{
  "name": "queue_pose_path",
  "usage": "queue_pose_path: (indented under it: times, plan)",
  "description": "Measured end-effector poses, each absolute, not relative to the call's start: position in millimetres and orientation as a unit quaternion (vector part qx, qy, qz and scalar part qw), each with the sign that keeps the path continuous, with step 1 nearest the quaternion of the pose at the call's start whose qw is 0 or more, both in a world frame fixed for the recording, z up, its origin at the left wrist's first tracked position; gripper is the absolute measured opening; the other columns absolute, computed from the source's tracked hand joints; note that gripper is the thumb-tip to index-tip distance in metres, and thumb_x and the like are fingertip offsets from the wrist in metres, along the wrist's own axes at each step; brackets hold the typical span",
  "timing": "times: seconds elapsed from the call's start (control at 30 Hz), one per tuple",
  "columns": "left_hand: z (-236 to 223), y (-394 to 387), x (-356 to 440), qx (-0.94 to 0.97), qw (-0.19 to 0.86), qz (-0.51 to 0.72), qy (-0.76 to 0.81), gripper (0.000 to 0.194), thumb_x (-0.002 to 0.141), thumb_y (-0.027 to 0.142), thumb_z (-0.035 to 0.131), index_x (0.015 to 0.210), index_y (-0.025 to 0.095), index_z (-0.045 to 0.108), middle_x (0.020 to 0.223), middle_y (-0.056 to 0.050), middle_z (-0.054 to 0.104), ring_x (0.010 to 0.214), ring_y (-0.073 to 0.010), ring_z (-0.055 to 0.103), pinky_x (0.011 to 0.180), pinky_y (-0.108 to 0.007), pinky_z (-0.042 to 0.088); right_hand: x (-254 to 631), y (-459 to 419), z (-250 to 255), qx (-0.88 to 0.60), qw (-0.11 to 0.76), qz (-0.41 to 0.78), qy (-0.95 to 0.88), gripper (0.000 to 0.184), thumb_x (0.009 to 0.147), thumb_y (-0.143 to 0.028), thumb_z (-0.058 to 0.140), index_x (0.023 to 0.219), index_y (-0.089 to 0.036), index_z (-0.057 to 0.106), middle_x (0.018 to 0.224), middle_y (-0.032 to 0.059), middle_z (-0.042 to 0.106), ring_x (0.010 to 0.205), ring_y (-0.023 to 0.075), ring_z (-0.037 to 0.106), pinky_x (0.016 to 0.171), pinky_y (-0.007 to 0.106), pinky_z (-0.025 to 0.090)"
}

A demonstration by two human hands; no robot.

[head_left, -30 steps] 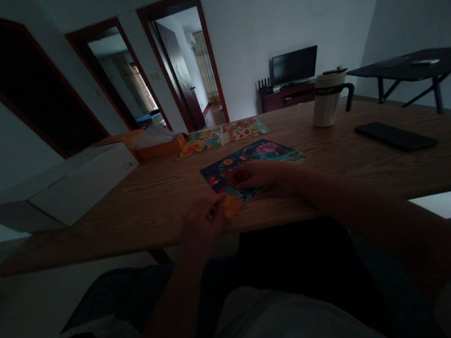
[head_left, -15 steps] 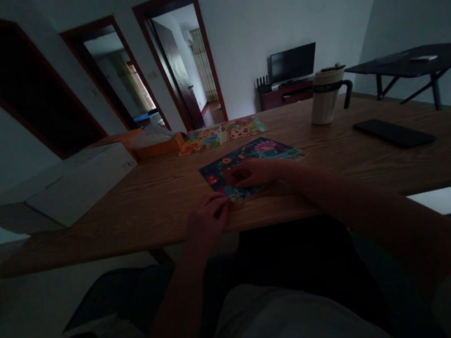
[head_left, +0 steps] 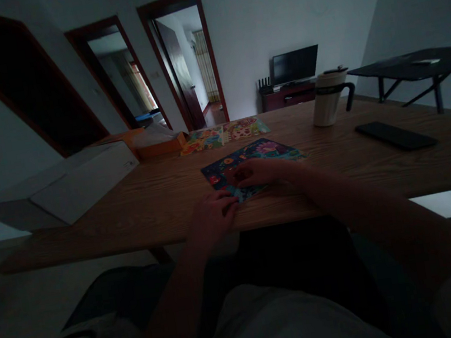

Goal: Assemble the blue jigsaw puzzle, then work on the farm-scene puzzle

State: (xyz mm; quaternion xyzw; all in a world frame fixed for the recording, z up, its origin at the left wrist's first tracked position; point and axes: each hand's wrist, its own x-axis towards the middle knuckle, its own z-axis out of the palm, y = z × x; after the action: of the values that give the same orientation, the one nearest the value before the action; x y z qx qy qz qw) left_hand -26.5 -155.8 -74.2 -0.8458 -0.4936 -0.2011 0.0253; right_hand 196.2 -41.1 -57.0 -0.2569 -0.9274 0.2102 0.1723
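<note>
A dark blue illustrated sheet (head_left: pixel 275 147) with a pink shape and sea-like pictures lies flat on the wooden table in front of me. My right hand (head_left: pixel 258 172) rests over its middle, fingers curled down and pinched together. What they hold, if anything, is hidden beneath them. At the sheet's near left corner is my left hand (head_left: pixel 215 211), its fingers stretched out and touching the edge. Behind the sheet lie colourful animal picture sheets (head_left: pixel 240 129).
A white box (head_left: pixel 83 182) and an orange tray (head_left: pixel 160 146) with clear plastic stand on the left of the table (head_left: pixel 143 212). To the right are a cream mug (head_left: pixel 325 106) with a black handle and a dark flat phone-like object (head_left: pixel 394 135).
My left hand has slid slightly right along the sheet's near corner. My right hand stays curled over the sheet, and the whole view has shifted a little.
</note>
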Motion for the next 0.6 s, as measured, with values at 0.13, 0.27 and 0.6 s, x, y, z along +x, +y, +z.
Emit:
queue_pose_path:
  times: [0.13, 0.27, 0.6]
  plan:
    - [-73.5, -154.2, -21.9, -0.855, 0.027, -0.195, -0.48, 0.029, 0.101, 0.035, 0.056, 0.116, 0.023, 0.078, 0.125, -0.008, 0.07, 0.111, -0.0251, 0.068, 0.103, -0.043, 0.053, 211.2, -30.2, -52.1, -0.422, 0.253, 0.154, -0.857, 0.033, 0.096, -0.043, 0.065, 0.119, -0.022, 0.074, 0.115, 0.0083, 0.076, 0.098, 0.0226, 0.07, 0.09, 0.031, 0.053]
    - [-75.7, -150.9, -19.0, -0.869, 0.026, -0.188, -0.458, 0.031, 0.102, 0.032, 0.051, 0.119, 0.022, 0.076, 0.131, -0.008, 0.069, 0.12, -0.0251, 0.065, 0.107, -0.043, 0.051, 248.3, -3.5, -50.1, -0.564, 0.283, 0.109, -0.768, 0.029, 0.097, -0.033, 0.062, 0.117, -0.016, 0.073, 0.118, 0.0122, 0.074, 0.104, 0.024, 0.069, 0.091, 0.032, 0.052]
    - [-59.6, -162.5, -7.6, -0.889, 0.091, -0.113, -0.434, 0.029, 0.102, 0.033, 0.051, 0.112, 0.021, 0.075, 0.114, -0.011, 0.074, 0.114, -0.0305, 0.065, 0.104, -0.052, 0.047, 299.8, 23.6, -63.4, -0.72, 0.195, 0.107, -0.657, 0.031, 0.093, -0.034, 0.062, 0.106, -0.01, 0.075, 0.104, 0.0207, 0.075, 0.09, 0.0303, 0.071, 0.075, 0.036, 0.053]
